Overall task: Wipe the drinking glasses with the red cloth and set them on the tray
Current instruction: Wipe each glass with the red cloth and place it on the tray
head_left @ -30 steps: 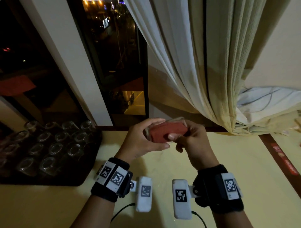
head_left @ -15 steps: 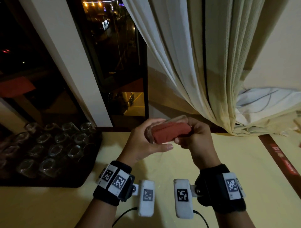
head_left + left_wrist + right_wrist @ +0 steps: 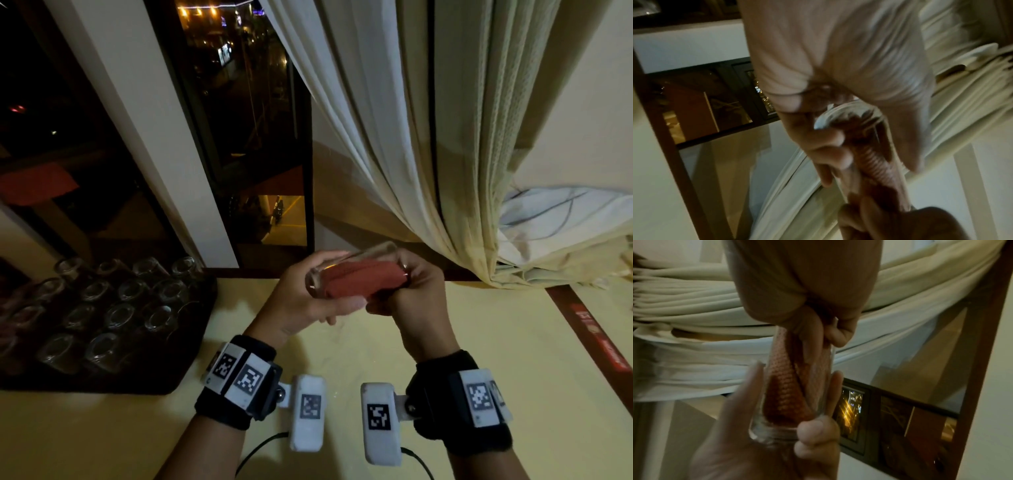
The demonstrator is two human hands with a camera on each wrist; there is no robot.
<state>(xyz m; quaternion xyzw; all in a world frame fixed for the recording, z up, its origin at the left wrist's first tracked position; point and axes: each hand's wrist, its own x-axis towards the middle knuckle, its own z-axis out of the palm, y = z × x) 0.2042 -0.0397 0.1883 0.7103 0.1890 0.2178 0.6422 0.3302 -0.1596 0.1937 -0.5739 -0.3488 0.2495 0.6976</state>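
Note:
A clear drinking glass (image 3: 317, 282) lies on its side in the air above the table, with the red cloth (image 3: 363, 279) stuffed inside it. My left hand (image 3: 308, 303) grips the glass near its thick base, thumb underneath and fingers over the top. My right hand (image 3: 411, 291) is curled at the mouth of the glass and grips the cloth there. In the right wrist view the red cloth (image 3: 783, 386) fills the glass (image 3: 764, 433) down to the base, which the left hand (image 3: 735, 443) holds. The left wrist view is blurred; it shows the glass base (image 3: 838, 116) and the cloth (image 3: 875, 162).
A dark tray (image 3: 102, 385) sits at the table's left and carries several glasses (image 3: 120, 315). A dark window and its sill run behind the hands. A pale curtain (image 3: 428, 154) hangs at the back right. A red strip (image 3: 596, 335) edges the yellow table on the right.
Both hands keep their hold. The glass has tipped slightly, mouth end a little higher, and the right hand has rolled round the cloth at the mouth.

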